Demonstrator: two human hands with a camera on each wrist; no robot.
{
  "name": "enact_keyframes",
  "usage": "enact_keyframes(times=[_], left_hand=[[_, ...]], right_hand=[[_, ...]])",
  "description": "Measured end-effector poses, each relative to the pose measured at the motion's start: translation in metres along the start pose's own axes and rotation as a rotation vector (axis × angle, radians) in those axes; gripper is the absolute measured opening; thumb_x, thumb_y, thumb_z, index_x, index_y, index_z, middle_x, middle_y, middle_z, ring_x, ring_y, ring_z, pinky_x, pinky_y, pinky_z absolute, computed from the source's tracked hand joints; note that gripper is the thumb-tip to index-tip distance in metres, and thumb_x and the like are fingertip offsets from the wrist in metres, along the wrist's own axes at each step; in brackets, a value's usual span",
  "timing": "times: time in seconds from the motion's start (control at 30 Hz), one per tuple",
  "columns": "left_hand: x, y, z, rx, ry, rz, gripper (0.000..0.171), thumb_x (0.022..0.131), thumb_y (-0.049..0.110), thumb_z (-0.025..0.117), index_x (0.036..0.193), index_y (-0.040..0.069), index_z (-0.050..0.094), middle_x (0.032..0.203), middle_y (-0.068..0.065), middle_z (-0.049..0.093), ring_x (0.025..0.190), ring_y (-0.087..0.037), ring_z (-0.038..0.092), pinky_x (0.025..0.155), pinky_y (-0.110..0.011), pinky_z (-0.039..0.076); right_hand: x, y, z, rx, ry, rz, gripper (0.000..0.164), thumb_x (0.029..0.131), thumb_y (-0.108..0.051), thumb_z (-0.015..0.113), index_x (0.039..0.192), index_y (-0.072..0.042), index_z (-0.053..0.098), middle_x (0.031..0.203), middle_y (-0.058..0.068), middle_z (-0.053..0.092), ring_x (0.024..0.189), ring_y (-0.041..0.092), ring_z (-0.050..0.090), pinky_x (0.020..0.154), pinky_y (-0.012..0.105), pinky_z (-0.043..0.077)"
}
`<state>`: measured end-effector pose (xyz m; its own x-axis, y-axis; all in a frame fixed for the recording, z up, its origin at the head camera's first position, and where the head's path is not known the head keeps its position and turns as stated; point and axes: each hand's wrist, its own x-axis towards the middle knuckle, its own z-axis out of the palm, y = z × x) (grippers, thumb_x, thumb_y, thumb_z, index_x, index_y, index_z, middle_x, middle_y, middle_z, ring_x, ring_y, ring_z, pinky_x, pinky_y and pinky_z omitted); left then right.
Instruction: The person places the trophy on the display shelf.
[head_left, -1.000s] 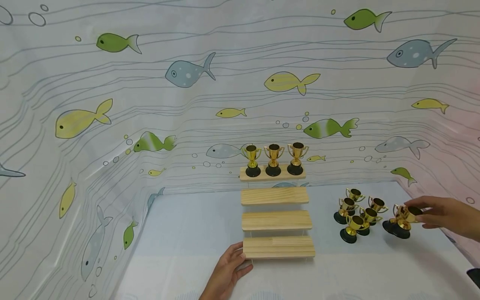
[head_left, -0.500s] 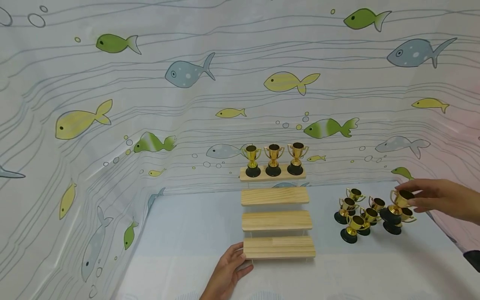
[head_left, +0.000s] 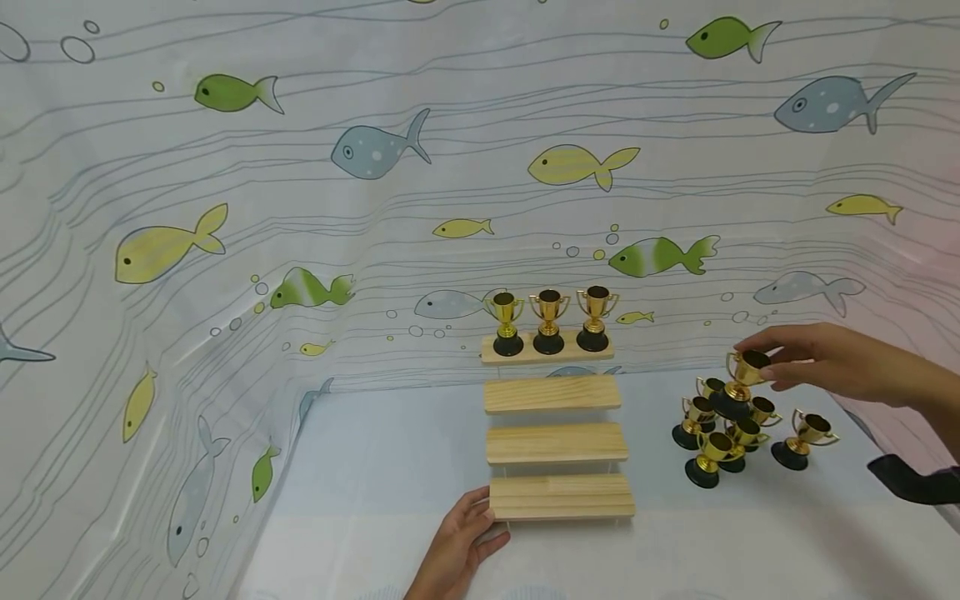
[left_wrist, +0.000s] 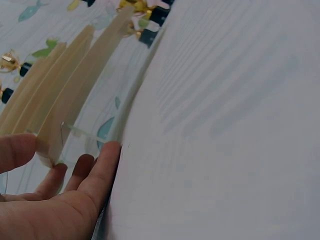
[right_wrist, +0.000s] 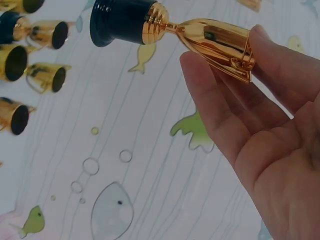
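My right hand (head_left: 832, 362) pinches a small gold trophy cup (head_left: 738, 392) by its bowl, between thumb and fingers. The cup has two handles and a black base, and it is held upright over a group of similar trophies (head_left: 705, 462). In the right wrist view the fingers grip the held cup (right_wrist: 215, 40) near its rim. Low in the head view, my left hand (head_left: 457, 537) holds the left end of the lowest board (head_left: 561, 497) of a tiered wooden stand. The left wrist view shows the thumb (left_wrist: 17, 151) at that board's end, fingers beneath and beside it.
Three trophies (head_left: 549, 321) stand in a row on the stand's top board (head_left: 525, 358); two bare boards lie between it and the lowest one. One trophy (head_left: 806, 437) stands apart, right of the group. A fish-patterned cloth (head_left: 375, 250) forms the backdrop behind the white table surface (head_left: 360, 467).
My right hand has lifted the trophy from beside the lone one and carried it left and up, over the group. The left hand stays at the stand.
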<state>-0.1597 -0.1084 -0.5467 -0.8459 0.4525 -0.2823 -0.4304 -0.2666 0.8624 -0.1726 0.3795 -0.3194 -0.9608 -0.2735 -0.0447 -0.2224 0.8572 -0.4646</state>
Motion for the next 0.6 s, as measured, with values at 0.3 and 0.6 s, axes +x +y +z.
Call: enact_keyframes(times=[0.3, 0.6], left_hand=[[0.001, 0.000, 0.001, -0.002, -0.013, 0.012, 0.064, 0.093, 0.030, 0.057, 0.142, 0.004, 0.026, 0.133, -0.012, 0.041, 0.113, -0.019, 0.050, 0.103, -0.042, 0.044], [0.001, 0.001, 0.002, -0.003, -0.015, 0.013, 0.062, 0.093, 0.029, 0.056, 0.142, 0.004, 0.028, 0.137, -0.014, 0.041, 0.119, -0.021, 0.051, 0.102, -0.042, 0.045]], right_hand=[[0.020, -0.034, -0.002, 0.016, -0.017, -0.054, 0.038, 0.091, -0.036, 0.058, 0.127, -0.025, 0.053, 0.124, 0.005, 0.058, 0.094, 0.011, 0.061, 0.074, 0.039, 0.055], [0.043, -0.065, 0.000, 0.035, -0.057, -0.177, 0.035, 0.093, -0.035, 0.056, 0.127, -0.028, 0.053, 0.127, -0.002, 0.056, 0.099, 0.007, 0.060, 0.078, 0.030, 0.053]])
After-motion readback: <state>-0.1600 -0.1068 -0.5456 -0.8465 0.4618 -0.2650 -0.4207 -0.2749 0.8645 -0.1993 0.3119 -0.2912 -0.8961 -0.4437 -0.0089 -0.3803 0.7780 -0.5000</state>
